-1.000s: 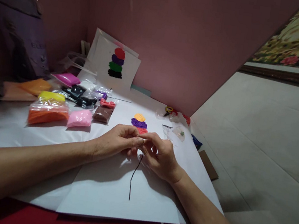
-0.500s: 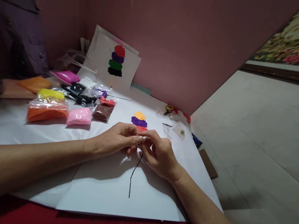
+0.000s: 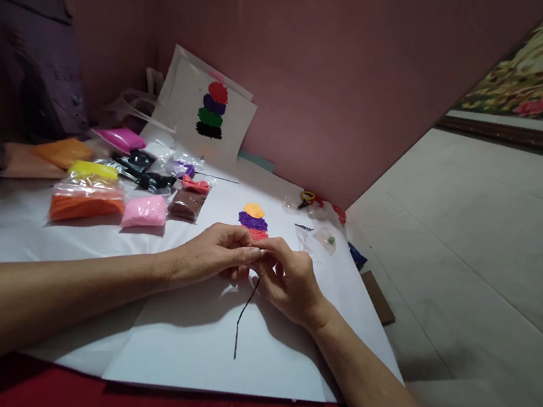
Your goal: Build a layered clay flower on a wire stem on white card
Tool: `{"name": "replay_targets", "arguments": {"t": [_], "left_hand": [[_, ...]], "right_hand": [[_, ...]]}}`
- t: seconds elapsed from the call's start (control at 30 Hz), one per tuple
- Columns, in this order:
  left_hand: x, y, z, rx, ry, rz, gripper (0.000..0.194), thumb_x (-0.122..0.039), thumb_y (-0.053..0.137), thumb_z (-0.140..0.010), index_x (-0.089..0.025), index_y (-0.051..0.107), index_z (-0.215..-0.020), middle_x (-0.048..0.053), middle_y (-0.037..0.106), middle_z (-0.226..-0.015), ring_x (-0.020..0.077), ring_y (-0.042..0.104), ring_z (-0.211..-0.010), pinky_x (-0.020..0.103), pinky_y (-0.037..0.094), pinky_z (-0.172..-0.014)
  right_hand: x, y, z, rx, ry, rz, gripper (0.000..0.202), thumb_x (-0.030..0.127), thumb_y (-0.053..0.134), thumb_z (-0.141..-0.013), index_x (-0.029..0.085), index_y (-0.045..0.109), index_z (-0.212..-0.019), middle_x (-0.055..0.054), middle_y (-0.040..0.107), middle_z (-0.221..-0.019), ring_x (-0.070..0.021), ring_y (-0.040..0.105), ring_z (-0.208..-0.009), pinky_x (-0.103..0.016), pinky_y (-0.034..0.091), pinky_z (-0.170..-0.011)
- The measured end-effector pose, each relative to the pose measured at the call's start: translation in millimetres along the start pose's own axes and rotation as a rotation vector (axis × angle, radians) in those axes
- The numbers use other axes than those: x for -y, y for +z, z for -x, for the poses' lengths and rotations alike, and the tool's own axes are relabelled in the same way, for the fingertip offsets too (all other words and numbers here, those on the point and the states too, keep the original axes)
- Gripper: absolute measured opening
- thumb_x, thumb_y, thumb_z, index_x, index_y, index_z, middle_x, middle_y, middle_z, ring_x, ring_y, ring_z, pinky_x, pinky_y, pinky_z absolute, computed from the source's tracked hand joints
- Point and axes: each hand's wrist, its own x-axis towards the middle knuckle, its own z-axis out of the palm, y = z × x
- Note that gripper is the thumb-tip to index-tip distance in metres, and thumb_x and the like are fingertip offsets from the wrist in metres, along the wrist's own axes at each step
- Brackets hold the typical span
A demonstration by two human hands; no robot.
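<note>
My left hand (image 3: 216,253) and my right hand (image 3: 291,277) meet over a white sheet (image 3: 222,375), their thumbs and forefingers pinched together. Whatever lies between the fingertips is too small and hidden to name. Just beyond the fingers, yellow (image 3: 253,210), purple (image 3: 253,221) and red (image 3: 258,234) textured patches are stacked on the sheet, the red one partly covered by my hands. A thin black line (image 3: 238,323) runs from below my fingers towards the sheet's near edge.
Bags of coloured clay, among them orange (image 3: 86,208), pink (image 3: 145,211) and brown (image 3: 187,205), lie at the left. Behind them leans a card (image 3: 235,121) with coloured patches. Scissors (image 3: 307,198) lie at the back right, near a clear piece with a green bit (image 3: 331,240).
</note>
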Motion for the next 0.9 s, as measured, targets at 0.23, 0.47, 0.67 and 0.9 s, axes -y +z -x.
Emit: {"name": "replay_targets", "arguments": {"t": [0.23,0.47,0.67,0.9], "left_hand": [[-3.7,-0.8,2.2,-0.018,0.002,-0.011,0.032,-0.046,0.059,-0.081,-0.015,0.058,-0.074,-0.001,0.058,-0.060,0.0106,0.048,-0.054,0.024,0.035,-0.055],[-3.2,-1.9,2.3,-0.034,-0.025,0.001,0.033,-0.047,0.056,-0.084,-0.015,0.060,-0.078,0.002,0.063,-0.065,0.0119,0.052,-0.057,0.024,0.037,-0.056],[-3.2,-2.4,1.6,-0.043,-0.016,0.025,0.031,-0.045,0.058,-0.084,-0.015,0.060,-0.078,0.002,0.063,-0.066,0.0111,0.052,-0.057,0.024,0.037,-0.055],[0.1,-3.0,-0.2,-0.042,-0.012,0.098,0.030,-0.043,0.066,-0.077,-0.015,0.060,-0.084,0.001,0.064,-0.063,0.0101,0.051,-0.053,0.024,0.037,-0.054]], "right_hand": [[1.5,-0.7,-0.7,-0.029,0.017,-0.017,0.018,0.016,0.058,-0.086,0.021,0.057,-0.103,0.002,0.066,-0.067,-0.0099,0.056,-0.051,-0.022,0.045,-0.050],[1.9,-1.1,-1.0,-0.065,0.027,-0.013,0.017,0.019,0.058,-0.088,0.020,0.058,-0.105,0.003,0.064,-0.065,-0.0096,0.056,-0.050,-0.021,0.046,-0.051],[1.1,-0.8,-0.4,-0.076,0.037,-0.051,0.018,0.018,0.059,-0.087,0.020,0.058,-0.105,0.002,0.064,-0.064,-0.0097,0.057,-0.051,-0.021,0.047,-0.051],[0.8,-1.0,-0.1,-0.092,0.024,-0.071,0.016,0.017,0.057,-0.088,0.020,0.059,-0.104,0.002,0.065,-0.066,-0.0097,0.059,-0.052,-0.021,0.048,-0.051]]}}
